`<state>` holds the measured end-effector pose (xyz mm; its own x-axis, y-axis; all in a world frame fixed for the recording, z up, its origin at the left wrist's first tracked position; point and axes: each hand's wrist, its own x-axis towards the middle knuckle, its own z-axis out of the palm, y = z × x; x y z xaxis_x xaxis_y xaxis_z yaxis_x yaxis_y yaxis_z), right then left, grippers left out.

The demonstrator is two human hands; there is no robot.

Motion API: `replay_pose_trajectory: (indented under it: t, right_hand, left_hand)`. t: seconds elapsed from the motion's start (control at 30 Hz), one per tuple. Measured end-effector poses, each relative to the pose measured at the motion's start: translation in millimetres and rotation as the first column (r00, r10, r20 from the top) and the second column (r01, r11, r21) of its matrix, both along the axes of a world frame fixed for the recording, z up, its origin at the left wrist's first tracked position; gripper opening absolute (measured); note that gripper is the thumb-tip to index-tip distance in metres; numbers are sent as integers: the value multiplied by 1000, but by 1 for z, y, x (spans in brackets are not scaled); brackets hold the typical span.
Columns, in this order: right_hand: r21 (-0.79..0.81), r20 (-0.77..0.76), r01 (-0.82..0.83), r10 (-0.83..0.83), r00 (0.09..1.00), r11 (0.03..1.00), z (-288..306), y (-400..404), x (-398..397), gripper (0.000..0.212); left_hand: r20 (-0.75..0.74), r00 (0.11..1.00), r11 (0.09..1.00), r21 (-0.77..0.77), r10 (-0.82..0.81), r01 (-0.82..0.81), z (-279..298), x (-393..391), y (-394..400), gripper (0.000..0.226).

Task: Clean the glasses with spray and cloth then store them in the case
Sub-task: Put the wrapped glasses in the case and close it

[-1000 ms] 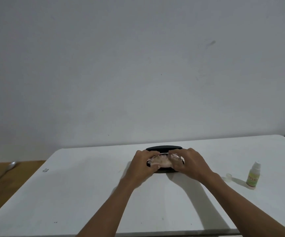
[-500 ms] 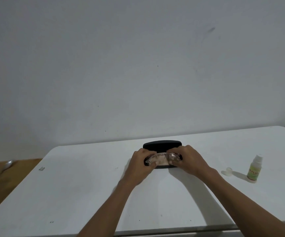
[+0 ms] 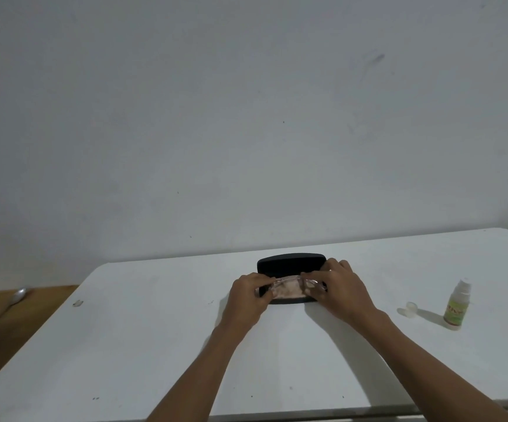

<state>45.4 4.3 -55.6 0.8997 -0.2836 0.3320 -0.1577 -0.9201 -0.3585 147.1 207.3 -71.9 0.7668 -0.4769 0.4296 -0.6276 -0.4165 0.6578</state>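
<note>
A black glasses case lies open at the far middle of the white table, its lid raised at the back. Clear-framed glasses sit in or just over the case's lower half, above something pale that may be the cloth. My left hand pinches the left end of the glasses and my right hand pinches the right end. A small spray bottle with a green label stands uncapped at the right, with its clear cap lying beside it.
A plain grey wall rises right behind the table. Left of the table is a wooden floor with a metal rod lying on it. The table's near edge runs along the bottom of the view.
The view has tilted slightly, so the table sits a little lower in it. Both hands stay on the glasses at the case, with more of the case lid showing behind them.
</note>
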Motion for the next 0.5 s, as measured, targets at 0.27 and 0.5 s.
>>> replay_pose_trajectory:
  t: [0.27,0.5]
  right_hand:
    - [122,168,36,-57,984,992,4,1,-12,29]
    - [457,211,77,-192,958,886,27,-9,2,38]
  left_hand:
    - [185,980,997,5,70,-72,-5,-7,8,28]
    - [-67,982,953,-241,174,-185,16,4,4,24]
